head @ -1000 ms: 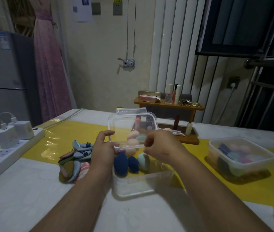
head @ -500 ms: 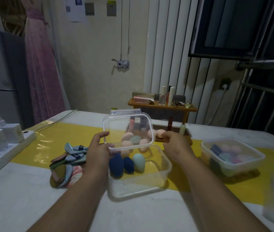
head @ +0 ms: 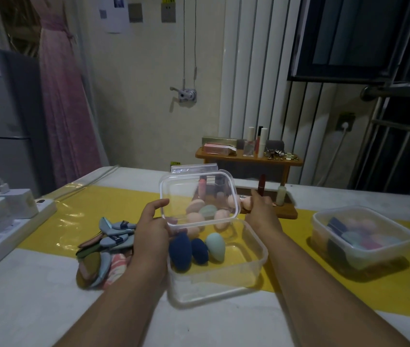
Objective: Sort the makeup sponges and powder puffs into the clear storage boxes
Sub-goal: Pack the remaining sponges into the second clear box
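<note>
Clear box (head: 224,289): open, front centre of the worktop (head: 36,309), partly on a yellow mat (head: 73,211).
Contents: two navy sponges (head: 180,251), one mint sponge (head: 215,246), and peach sponges (head: 195,219) seen through the lid (head: 199,186).
Lid: tilted up over the box's far side, gripped at its left edge by the left hand (head: 152,229).
Right hand (head: 261,214): fingers (head: 255,196) closed round a lone sponge (head: 246,203), peach, just beside the lid's right edge.
Powder puffs (head: 103,246): heaped left of the box.
Second clear box (head: 384,256): lidded and filled, well to the right.
</note>
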Demonstrator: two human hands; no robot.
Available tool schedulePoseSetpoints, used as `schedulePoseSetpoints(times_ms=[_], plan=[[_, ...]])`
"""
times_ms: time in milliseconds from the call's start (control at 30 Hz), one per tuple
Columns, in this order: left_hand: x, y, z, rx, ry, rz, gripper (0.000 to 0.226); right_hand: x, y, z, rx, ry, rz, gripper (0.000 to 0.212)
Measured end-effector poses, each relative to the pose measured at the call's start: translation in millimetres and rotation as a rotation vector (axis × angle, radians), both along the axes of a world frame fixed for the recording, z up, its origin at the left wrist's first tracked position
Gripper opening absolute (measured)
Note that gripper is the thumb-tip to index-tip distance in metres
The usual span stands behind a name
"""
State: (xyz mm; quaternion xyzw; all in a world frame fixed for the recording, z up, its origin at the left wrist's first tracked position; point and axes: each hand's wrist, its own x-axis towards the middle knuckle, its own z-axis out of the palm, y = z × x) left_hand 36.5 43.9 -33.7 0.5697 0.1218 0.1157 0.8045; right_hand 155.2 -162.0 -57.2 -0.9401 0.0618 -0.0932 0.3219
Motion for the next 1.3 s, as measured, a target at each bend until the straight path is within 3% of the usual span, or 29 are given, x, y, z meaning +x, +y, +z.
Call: schedulePoseSetpoints(times_ms=[233, 300, 433, 600, 767, 900, 1000, 1133, 1300], plan=[[0.8, -1.2, -0.3, 0.002, 0.009, 0.007, 0.063, -5.3, -1.0, -3.1, -0.039, -0.121, -0.163, 0.02], [-0.4, -1.8, 1.1, 0.004, 0.005, 0.002, 0.062, -9.4, -2.2, -0.3, -0.052, -0.149, -0.172, 0.011], [-0.8, -1.3, 0.8, 0.003, 0.008, 0.004, 0.064, -23.3, -9.2, 6.2, 0.042, -0.132, -0.199, 0.013], [-2.4, -1.7, 1.5, 0.017, 0.004, 0.014, 0.062, -45.3, -21.1, 20.4, 0.338, -0.155, -0.06, 0.046], [-4.6, -2.2, 2.9, 0.018, -0.01, 0.008, 0.062, -67.2, -24.2, 42.2, 0.407, -0.244, 0.001, 0.029], [-4.2, -2.0, -0.3, 0.039, -0.01, 0.016, 0.064, -84.0, -18.1, 69.3, 0.556, -0.218, 0.181, 0.022], [-3.8, -1.5, -1.9, 0.042, -0.011, 0.016, 0.063, -94.6, -9.9, 84.3, 0.437, -0.134, 0.372, 0.023], [-3.8, -1.2, -2.1, 0.057, -0.007, 0.007, 0.063, -100.3, 2.7, 88.8, -0.041, -0.085, 0.436, 0.024], [-2.8, -0.3, -2.7, 0.054, -0.015, 0.006, 0.062, -102.4, 3.9, 84.2, -0.21, 0.038, 0.423, 0.038]])
